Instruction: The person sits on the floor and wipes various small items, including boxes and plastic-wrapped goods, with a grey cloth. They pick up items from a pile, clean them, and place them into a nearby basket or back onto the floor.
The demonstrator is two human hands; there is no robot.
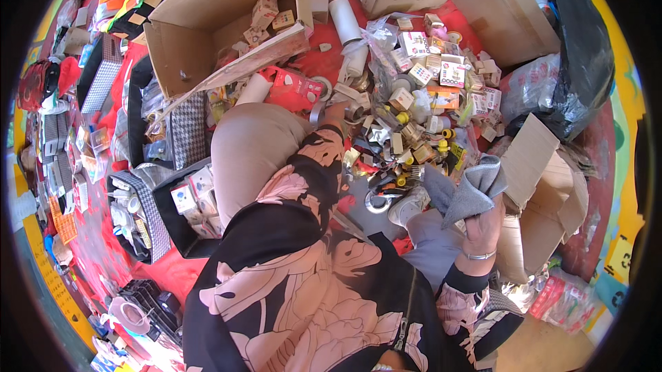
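The grey cloth [477, 186] is clamped in the right hand [485, 226], bunched up, perhaps so it won't slip. By the left hand [336, 111], whose grip cannot be told, small boxes [402, 99] are heaped, maybe for easy reach. An open cardboard box [529, 159] is set right of the right hand.

Left hand [336, 113]: is being hemmed in by bent knee [252, 158] on the left, clutter pile [418, 133] on the right.
Right hand [484, 228]: right side is being blocked by open carton [552, 196].
Over pile: room is being left for passing; low route is being blocked by small boxes [453, 74].
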